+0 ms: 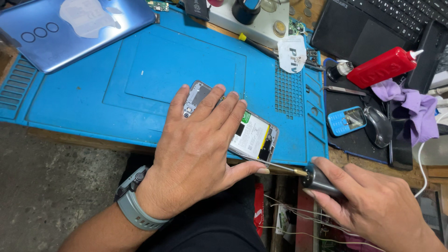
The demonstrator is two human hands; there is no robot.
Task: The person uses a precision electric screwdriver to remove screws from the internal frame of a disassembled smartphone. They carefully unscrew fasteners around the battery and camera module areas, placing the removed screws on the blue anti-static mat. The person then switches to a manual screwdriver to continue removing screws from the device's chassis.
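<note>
On a blue repair mat (93, 102) covering the table: an opened smartphone (254, 135), back cover off, battery and boards exposed, pinned flat under the left hand (198, 144), fingers spread across its upper half, thumb stretched toward the lower right corner. Lay diagonally, long axis running from upper left to lower right, lower end close to the mat's near edge. Held in the right hand (368, 200), fingers wrapped tight around the dark barrel, an electric screwdriver (319, 179), its thin bit (277, 165) pointing left and slightly up, tip at the phone's lower edge just beside the left thumb. Phone thus to the left of the right hand, bit roughly crosswise to the phone's long axis; left hand clearly the nearer, resting on it. Exact screw or contact point not made out, tip too small. Middle of the phone hidden by the left hand. Off to the right, well apart: a red squeeze bottle (385, 65), a small blue keypad phone (346, 120), tweezers (345, 90), a purple cloth (413, 105). Upper left, a blue tablet back (70, 30), cut off by the frame.
</note>
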